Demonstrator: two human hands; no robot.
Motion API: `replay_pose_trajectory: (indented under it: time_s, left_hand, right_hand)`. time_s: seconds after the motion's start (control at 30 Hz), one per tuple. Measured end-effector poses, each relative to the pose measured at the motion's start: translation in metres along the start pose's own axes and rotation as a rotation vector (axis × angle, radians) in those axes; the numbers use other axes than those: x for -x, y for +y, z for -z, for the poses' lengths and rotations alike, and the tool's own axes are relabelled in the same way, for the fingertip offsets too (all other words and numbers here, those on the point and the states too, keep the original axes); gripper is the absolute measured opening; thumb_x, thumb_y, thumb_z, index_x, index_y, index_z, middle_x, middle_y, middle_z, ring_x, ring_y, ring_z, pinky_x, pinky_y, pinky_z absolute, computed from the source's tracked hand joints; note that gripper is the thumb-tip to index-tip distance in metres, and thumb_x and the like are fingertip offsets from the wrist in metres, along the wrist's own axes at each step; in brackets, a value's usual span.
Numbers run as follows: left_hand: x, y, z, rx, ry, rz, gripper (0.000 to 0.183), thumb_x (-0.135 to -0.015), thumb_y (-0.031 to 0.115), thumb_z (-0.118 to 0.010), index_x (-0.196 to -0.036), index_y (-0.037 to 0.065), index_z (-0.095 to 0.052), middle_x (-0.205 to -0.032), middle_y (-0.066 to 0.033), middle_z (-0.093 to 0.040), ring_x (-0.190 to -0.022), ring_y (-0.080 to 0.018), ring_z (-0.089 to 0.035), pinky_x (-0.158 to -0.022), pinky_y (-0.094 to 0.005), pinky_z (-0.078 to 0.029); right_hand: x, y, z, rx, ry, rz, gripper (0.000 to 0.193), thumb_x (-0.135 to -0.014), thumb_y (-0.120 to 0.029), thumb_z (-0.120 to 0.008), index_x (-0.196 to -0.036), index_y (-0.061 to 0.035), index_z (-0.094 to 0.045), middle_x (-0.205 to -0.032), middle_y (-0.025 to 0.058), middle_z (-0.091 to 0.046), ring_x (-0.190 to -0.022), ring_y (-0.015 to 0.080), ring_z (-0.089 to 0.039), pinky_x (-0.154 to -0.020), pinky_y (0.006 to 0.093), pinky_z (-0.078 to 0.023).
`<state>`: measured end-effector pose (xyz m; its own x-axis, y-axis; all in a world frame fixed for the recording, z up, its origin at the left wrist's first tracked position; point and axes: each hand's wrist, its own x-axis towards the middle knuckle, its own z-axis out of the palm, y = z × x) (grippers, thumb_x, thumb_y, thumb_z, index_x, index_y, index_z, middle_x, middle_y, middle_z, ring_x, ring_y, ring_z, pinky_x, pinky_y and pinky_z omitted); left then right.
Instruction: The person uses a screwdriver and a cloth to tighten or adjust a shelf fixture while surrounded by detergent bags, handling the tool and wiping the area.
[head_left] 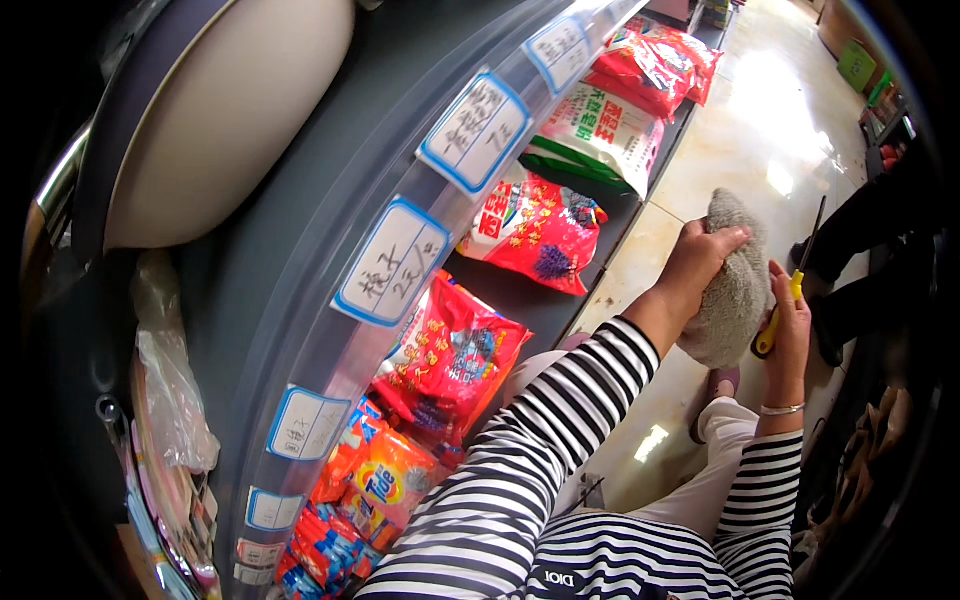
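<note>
A grey fluffy cloth (pixel 732 285) is bunched up in my left hand (pixel 697 262), whose fingers press into its upper part. To the right of it, my right hand (pixel 790 325) is closed around the yellow and black handle of a screwdriver (pixel 797 283). The screwdriver's long dark shaft points up and away from me. The cloth's lower edge hangs close beside the right hand. Both hands are held out over the floor, to the right of a shelf.
On my left, a grey shelf (pixel 270 220) carries a clear strip with price tags (pixel 390 262). Red detergent bags (pixel 455 350) and a white and green bag (pixel 600 135) line the lower level. A pale bowl-like object (pixel 230 120) sits above. Another person's dark-trousered legs (pixel 870 230) stand at right on the tiled floor (pixel 740 130).
</note>
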<state>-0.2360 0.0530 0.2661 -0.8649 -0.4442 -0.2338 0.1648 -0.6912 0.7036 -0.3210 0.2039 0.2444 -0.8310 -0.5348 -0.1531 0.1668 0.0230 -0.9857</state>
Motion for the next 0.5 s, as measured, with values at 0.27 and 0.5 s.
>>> replay_pose_trajectory:
  time_s: [0.27,0.5]
  left_hand:
    - [0.0,-0.003,-0.002,0.059,-0.233,0.035,0.034,-0.081,0.027,-0.06,-0.099,-0.001,-0.058,-0.087,-0.0102,-0.063,-0.072,-0.0174,-0.062,-0.067,-0.0284,-0.05]
    - [-0.03,-0.016,0.027,-0.23,0.024,-0.09,0.03,-0.084,0.029,-0.06,-0.097,0.003,-0.058,-0.084,-0.0054,-0.062,-0.069,-0.012,-0.059,-0.064,-0.0254,-0.049]
  right_hand:
    - [0.011,0.021,0.004,-0.404,-0.386,-0.134,0.041,-0.091,-0.03,-0.049,-0.122,-0.0024,-0.046,-0.113,0.0106,-0.058,-0.098,0.0205,-0.06,-0.087,0.0338,-0.047]
    - [0.011,0.002,-0.016,-0.297,-0.086,-0.065,0.033,-0.087,-0.02,-0.057,-0.109,0.0031,-0.052,-0.095,0.01,-0.063,-0.078,0.0177,-0.064,-0.072,0.0305,-0.052]
